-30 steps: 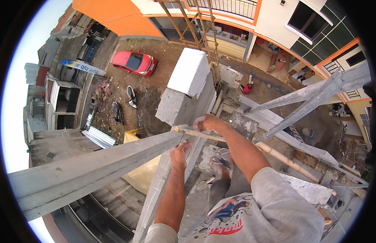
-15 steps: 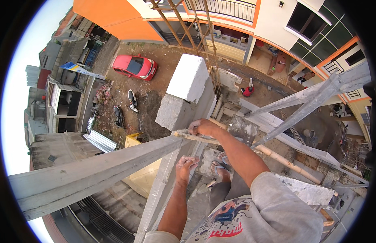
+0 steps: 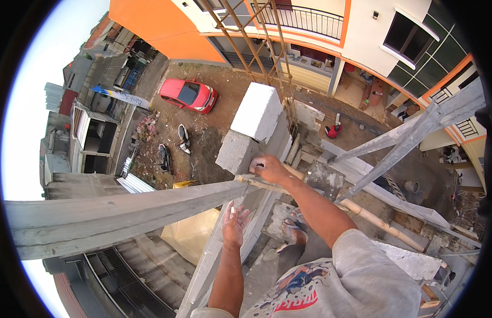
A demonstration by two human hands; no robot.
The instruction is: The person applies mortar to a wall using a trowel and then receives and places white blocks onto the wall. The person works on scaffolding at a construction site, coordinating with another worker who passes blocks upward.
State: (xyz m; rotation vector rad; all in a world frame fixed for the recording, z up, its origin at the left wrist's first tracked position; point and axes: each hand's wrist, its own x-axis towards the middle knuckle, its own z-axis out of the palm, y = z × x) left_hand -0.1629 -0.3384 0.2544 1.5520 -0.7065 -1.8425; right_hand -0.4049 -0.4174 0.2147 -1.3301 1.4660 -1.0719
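Note:
My right hand (image 3: pixel 268 169) is closed, its fingers curled beside the grey block (image 3: pixel 236 152); what they hold, if anything, is hidden. Just under that hand, a thin wooden strip (image 3: pixel 263 183) runs across the wall top from the end of a long grey beam (image 3: pixel 124 216). A white block (image 3: pixel 259 110) sits behind the grey one in the same row. My left hand (image 3: pixel 235 225) is open, palm up with fingers spread, over the narrow wall (image 3: pixel 216 265) just below the beam. Something whitish shows on one of its fingers.
Sloping grey metal struts (image 3: pixel 399 143) rise at the right. A bamboo pole (image 3: pixel 383 225) lies beyond my right arm, and bamboo scaffolding (image 3: pixel 251 42) stands at the far side. Far below are a red car (image 3: pixel 188 95), two motorbikes and a person in red (image 3: pixel 334 130).
My left hand has gone from closed fingers to an open, upturned palm and moved slightly up and left. The right hand has shifted from the strip's end toward the grey block.

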